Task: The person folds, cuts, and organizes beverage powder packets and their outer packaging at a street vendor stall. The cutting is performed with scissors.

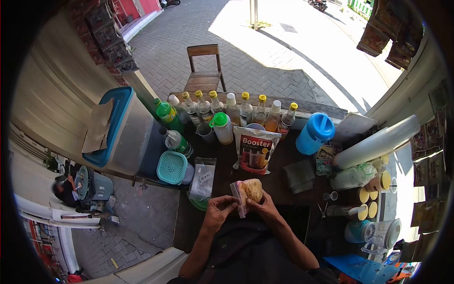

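Observation:
Between my two hands is a small clear plastic bag with lumpy tan contents and a pinkish strip along its left edge. My left hand pinches the strip side of the bag, low on the left. On the other side, my right hand grips the bag's lower right with thumb and fingers. Just beyond the bag stands a printed "Booster" powder pouch, upright on the dark table. A pack of clear plastic bags lies left of my hands.
Several glass bottles line the far edge, beside a green soda bottle. A blue pitcher stands right, near stacked plastic cups and jars. Left are a large lidded bin and a teal basket. Scissors lie right.

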Action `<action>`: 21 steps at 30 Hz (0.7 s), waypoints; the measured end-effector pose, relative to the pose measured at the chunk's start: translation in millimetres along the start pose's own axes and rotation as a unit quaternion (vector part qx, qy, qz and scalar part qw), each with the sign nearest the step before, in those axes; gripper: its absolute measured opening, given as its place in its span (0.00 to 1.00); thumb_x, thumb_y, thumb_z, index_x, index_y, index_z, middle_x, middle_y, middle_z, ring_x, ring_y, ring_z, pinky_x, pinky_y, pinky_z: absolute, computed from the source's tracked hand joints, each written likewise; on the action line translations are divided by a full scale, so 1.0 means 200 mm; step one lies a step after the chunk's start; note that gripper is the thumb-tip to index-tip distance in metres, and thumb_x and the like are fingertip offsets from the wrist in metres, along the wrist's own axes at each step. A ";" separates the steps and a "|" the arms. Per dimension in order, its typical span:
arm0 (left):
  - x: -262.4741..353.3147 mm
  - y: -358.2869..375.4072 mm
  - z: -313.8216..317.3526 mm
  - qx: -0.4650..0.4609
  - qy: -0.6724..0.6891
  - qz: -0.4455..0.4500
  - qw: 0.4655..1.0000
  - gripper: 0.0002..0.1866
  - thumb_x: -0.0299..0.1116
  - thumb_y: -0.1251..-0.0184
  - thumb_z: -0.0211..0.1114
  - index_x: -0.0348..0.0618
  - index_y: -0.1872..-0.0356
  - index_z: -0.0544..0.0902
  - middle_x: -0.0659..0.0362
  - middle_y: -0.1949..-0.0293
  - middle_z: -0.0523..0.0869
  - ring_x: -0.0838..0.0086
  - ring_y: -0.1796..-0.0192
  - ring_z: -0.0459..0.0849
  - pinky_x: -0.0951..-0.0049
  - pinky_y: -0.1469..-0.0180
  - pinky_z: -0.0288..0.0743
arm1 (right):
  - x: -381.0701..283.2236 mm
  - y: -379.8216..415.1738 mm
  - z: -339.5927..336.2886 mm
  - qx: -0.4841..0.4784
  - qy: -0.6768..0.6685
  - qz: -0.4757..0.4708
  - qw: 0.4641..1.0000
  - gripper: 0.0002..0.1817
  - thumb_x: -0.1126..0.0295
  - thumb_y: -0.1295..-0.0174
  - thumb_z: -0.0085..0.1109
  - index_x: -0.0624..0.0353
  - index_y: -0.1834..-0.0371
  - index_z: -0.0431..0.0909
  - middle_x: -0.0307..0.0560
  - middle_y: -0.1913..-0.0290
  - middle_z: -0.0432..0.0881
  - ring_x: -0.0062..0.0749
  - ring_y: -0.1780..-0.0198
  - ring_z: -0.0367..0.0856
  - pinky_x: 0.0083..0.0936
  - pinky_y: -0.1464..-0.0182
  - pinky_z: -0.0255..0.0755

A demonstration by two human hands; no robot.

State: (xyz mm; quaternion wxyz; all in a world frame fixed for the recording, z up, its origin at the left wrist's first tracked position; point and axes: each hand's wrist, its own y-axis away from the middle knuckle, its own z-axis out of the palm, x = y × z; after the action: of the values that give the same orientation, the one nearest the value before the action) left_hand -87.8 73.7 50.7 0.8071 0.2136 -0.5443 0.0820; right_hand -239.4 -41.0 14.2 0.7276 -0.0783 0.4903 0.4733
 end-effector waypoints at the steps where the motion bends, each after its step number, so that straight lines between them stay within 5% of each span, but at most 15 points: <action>1: -0.01 0.01 0.01 0.017 -0.017 0.035 0.999 0.06 0.18 0.34 0.62 0.33 0.61 0.85 0.61 0.64 0.86 0.82 0.61 0.83 0.82 0.55 0.77 | 0.02 0.00 -0.01 0.001 0.031 0.001 1.000 0.31 0.62 0.39 0.68 0.62 0.37 0.67 0.46 0.45 0.79 0.28 0.43 0.78 0.29 0.42 0.74; 8: -0.03 0.00 0.07 0.041 -0.154 0.099 0.982 0.05 0.17 0.41 0.67 0.32 0.64 0.87 0.56 0.63 0.88 0.78 0.59 0.85 0.79 0.53 0.78 | 0.02 0.07 0.07 0.127 0.210 -0.025 0.969 0.32 0.54 0.34 0.60 0.62 0.33 0.66 0.52 0.46 0.80 0.31 0.44 0.79 0.29 0.44 0.74; 10: -0.04 -0.01 0.06 0.025 -0.226 0.074 0.971 0.06 0.18 0.44 0.69 0.33 0.64 0.87 0.56 0.64 0.88 0.78 0.61 0.85 0.78 0.53 0.78 | 0.00 0.08 0.07 0.048 0.156 -0.056 0.985 0.25 0.57 0.35 0.63 0.62 0.41 0.74 0.49 0.51 0.83 0.28 0.49 0.81 0.25 0.49 0.75; 13: -0.06 -0.02 0.06 -0.004 -0.224 0.085 0.971 0.07 0.17 0.44 0.69 0.34 0.64 0.87 0.57 0.65 0.88 0.78 0.61 0.85 0.77 0.53 0.78 | -0.06 0.11 0.11 0.073 0.216 -0.068 0.971 0.17 0.63 0.37 0.65 0.65 0.53 0.80 0.45 0.60 0.85 0.23 0.57 0.82 0.21 0.56 0.75; 21: -0.12 -0.04 0.02 -0.057 -0.132 0.033 0.989 0.08 0.16 0.42 0.67 0.34 0.62 0.87 0.58 0.64 0.88 0.80 0.60 0.84 0.78 0.53 0.78 | -0.08 0.08 0.02 0.058 0.179 -0.049 0.981 0.09 0.71 0.43 0.70 0.63 0.66 0.79 0.38 0.71 0.82 0.15 0.68 0.78 0.16 0.64 0.71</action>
State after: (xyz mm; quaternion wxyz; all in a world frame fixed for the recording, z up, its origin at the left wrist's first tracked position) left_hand -97.4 67.2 27.3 0.7361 0.1587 -0.6562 0.0486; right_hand -249.8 -40.6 34.4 0.6533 -0.1431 0.6353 0.3862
